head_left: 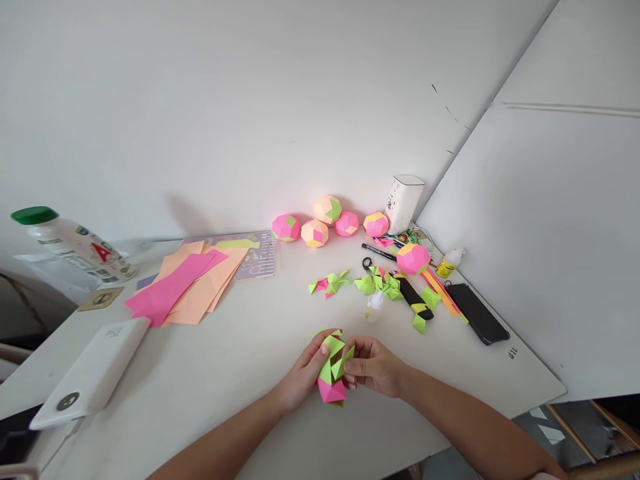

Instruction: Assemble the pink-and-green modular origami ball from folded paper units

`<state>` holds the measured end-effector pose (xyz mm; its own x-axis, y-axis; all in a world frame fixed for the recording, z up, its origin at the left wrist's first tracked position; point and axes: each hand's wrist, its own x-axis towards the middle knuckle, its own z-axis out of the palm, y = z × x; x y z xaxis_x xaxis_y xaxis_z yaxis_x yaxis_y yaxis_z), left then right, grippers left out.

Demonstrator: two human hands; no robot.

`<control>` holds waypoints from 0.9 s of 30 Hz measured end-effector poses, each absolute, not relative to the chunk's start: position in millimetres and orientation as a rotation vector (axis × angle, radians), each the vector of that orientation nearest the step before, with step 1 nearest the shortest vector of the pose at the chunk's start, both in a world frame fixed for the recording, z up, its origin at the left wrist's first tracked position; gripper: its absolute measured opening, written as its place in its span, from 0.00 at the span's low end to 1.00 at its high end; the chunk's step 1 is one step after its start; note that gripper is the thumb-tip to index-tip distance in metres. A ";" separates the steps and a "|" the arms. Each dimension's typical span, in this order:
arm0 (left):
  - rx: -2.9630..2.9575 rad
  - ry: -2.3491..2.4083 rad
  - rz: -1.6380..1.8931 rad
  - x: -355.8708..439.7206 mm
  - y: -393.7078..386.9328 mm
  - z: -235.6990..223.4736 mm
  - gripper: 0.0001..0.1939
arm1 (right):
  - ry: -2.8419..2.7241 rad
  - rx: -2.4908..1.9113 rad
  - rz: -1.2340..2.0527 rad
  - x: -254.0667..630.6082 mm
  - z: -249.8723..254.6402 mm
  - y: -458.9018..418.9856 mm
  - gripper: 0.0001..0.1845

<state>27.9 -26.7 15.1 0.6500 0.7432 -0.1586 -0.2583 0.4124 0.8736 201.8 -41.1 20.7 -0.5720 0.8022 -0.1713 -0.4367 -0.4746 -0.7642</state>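
Observation:
Near the front of the white table, both my hands are on a partly built folded-paper ball (332,390) in green and pink, with gaps between its faces. My left hand (306,365) grips it from the left, thumb on a green face. From the right, my right hand (373,365) pinches a green flap of it; I cannot tell if that flap is a separate piece. Beyond my hands lie a small white glue bottle (373,309), a joined strip of green and pink folded pieces (330,285) and a heap of green folded pieces (379,283).
Several finished paper balls (315,233) line the wall. Pink and peach paper sheets (187,287), a white power bank (95,373) and a tilted bottle (75,247) are left. Rightward lie a black phone (477,313), a yellow-labelled bottle (450,263) and a white container (404,203).

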 end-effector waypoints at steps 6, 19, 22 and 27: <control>0.933 0.573 0.681 27.7 -26.8 12.9 0.25 | -0.884 -0.686 2.085 202.1 21.5 -40.9 0.14; 0.987 0.602 0.647 28.0 -27.3 18.3 0.29 | -0.890 -0.692 2.098 202.9 20.1 -40.6 0.14; 0.996 0.597 0.643 28.1 -27.2 18.7 0.29 | -0.894 -0.702 2.088 202.8 20.0 -40.6 0.13; 1.011 0.608 0.654 28.0 -26.8 17.1 0.29 | -0.885 -0.713 2.077 202.8 20.2 -40.9 0.14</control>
